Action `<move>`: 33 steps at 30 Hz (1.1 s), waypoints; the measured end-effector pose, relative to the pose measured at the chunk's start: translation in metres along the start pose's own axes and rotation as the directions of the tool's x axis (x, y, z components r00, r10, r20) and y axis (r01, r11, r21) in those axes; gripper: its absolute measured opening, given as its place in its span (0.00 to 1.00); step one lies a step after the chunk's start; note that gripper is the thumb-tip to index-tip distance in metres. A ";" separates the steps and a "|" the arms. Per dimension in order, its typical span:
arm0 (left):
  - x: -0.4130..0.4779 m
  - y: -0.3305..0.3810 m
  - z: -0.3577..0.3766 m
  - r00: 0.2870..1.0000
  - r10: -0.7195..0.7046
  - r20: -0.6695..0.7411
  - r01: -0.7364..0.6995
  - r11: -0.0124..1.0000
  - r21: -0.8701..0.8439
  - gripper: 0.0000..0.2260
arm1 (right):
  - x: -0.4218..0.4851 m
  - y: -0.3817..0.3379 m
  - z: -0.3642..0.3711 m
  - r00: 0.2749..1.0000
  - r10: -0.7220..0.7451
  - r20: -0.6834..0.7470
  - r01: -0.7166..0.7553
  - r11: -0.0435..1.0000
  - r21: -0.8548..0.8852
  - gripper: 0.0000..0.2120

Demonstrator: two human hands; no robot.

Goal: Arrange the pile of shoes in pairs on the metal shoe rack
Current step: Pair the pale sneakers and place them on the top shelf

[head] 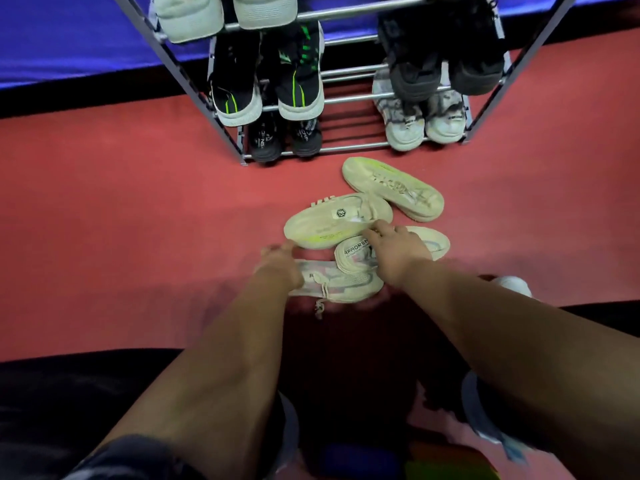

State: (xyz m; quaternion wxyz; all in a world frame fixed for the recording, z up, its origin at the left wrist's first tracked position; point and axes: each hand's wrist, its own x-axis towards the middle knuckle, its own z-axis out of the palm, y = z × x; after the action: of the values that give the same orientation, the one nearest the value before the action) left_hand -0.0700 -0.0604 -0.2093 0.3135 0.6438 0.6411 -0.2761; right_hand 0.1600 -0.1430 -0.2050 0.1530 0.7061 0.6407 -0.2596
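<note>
Fingers (379,232) of left hand (280,263) and right hand (398,252) meet pastel shoes (343,280), hold unclear; lift both together onto shoe rack (349,147).

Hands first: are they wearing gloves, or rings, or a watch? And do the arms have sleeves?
No gloves: the left hand and right hand are bare, with no ring or watch showing. Both forearms are bare too. A dark sleeve starts only high on the left arm.
</note>
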 end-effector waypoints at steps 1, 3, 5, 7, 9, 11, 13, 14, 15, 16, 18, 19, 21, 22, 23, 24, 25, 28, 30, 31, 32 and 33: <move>-0.002 -0.004 0.001 0.996 -0.005 0.086 0.003 1.000 0.023 0.36 | 0.000 -0.001 0.001 1.000 -0.002 -0.018 0.002 1.000 -0.006 0.34; -0.005 -0.014 0.009 0.981 -0.020 0.195 0.005 0.997 0.075 0.32 | 0.002 -0.002 0.003 0.998 -0.002 -0.056 0.002 1.000 0.006 0.32; -0.011 -0.020 0.021 0.977 0.021 0.210 -0.050 0.990 0.131 0.25 | 0.004 -0.001 0.003 0.995 -0.005 -0.101 0.007 1.000 0.016 0.32; -0.017 -0.018 0.034 0.965 0.110 0.238 -0.154 0.973 0.172 0.20 | 0.004 -0.002 0.001 0.988 -0.006 -0.156 0.010 1.000 0.020 0.32; -0.020 -0.013 0.048 0.925 0.196 0.324 -0.230 0.971 0.069 0.17 | 0.003 -0.004 -0.002 0.981 -0.010 -0.193 0.020 0.999 0.049 0.31; -0.017 -0.012 0.062 0.871 0.246 0.424 -0.203 0.968 -0.146 0.19 | 0.000 -0.012 -0.004 0.973 -0.064 -0.221 0.082 0.994 0.073 0.30; -0.010 -0.013 0.065 0.846 0.265 0.462 -0.119 0.940 -0.321 0.13 | -0.004 -0.021 -0.002 0.958 -0.177 -0.227 0.194 0.979 0.057 0.32; -0.007 -0.014 0.061 0.866 0.225 0.446 -0.049 0.927 -0.373 0.10 | -0.006 -0.025 0.001 0.950 -0.235 -0.207 0.246 0.969 0.029 0.35; -0.005 -0.016 0.054 0.899 0.164 0.406 0.026 0.906 -0.423 0.08 | -0.009 -0.031 0.002 0.943 -0.284 -0.175 0.290 0.957 0.007 0.37; -0.004 -0.016 0.045 0.933 0.080 0.351 0.111 0.864 -0.492 0.08 | -0.011 -0.035 0.005 0.941 -0.314 -0.124 0.317 0.948 0.007 0.39; 0.001 -0.022 0.030 0.961 -0.069 0.269 0.236 0.714 -0.659 0.13 | -0.016 -0.043 0.009 0.933 -0.360 0.006 0.359 0.932 0.048 0.39; 0.003 -0.024 0.022 0.965 -0.085 0.249 0.240 0.673 -0.700 0.14 | -0.020 -0.048 0.014 0.921 -0.387 0.032 0.383 0.919 0.094 0.35; 0.003 -0.024 0.013 0.979 -0.048 0.199 0.172 0.721 -0.671 0.12 | -0.028 -0.060 0.022 0.933 -0.355 -0.053 0.358 0.913 0.197 0.23; 0.003 -0.023 0.014 0.985 0.000 0.170 0.110 0.763 -0.636 0.13 | -0.032 -0.065 0.025 0.958 -0.271 -0.089 0.285 0.932 0.223 0.19; 0.005 -0.021 0.017 0.987 0.049 0.156 0.057 0.793 -0.606 0.16 | -0.035 -0.069 0.026 0.980 -0.171 -0.103 0.191 0.952 0.241 0.16; 0.007 -0.019 0.022 0.983 0.095 0.157 0.013 0.817 -0.577 0.21 | -0.037 -0.073 0.030 0.994 -0.070 -0.090 0.088 0.971 0.221 0.15; 0.008 -0.017 0.028 0.977 0.141 0.162 -0.033 0.844 -0.535 0.25 | -0.039 -0.075 0.032 0.998 0.048 -0.045 -0.036 0.974 0.223 0.15; 0.004 -0.007 0.047 0.966 0.211 0.147 -0.170 0.953 -0.251 0.31 | -0.038 -0.068 0.047 0.931 0.325 0.164 -0.359 0.892 0.273 0.18; 0.001 0.000 0.054 0.976 0.216 0.039 -0.212 0.973 -0.096 0.30 | -0.036 -0.061 0.052 0.883 0.359 0.302 -0.442 0.853 0.278 0.22; -0.001 0.003 0.054 0.981 0.196 0.000 -0.195 0.977 -0.090 0.29 | -0.034 -0.057 0.051 0.857 0.413 0.306 -0.502 0.804 0.320 0.22; 0.000 0.006 0.055 0.986 0.164 -0.023 -0.166 0.978 -0.124 0.27 | -0.029 -0.052 0.048 0.841 0.433 0.323 -0.535 0.757 0.376 0.22; 0.001 0.008 0.055 0.989 0.142 -0.035 -0.146 0.976 -0.160 0.27 | -0.026 -0.045 0.042 0.830 0.422 0.366 -0.551 0.725 0.414 0.21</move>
State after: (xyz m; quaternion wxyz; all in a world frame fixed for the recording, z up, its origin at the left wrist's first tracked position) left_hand -0.0591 -0.1013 -0.2451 0.3764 0.6641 0.6168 -0.1920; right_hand 0.1077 -0.1819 -0.2197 0.1049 0.8268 0.3168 -0.4528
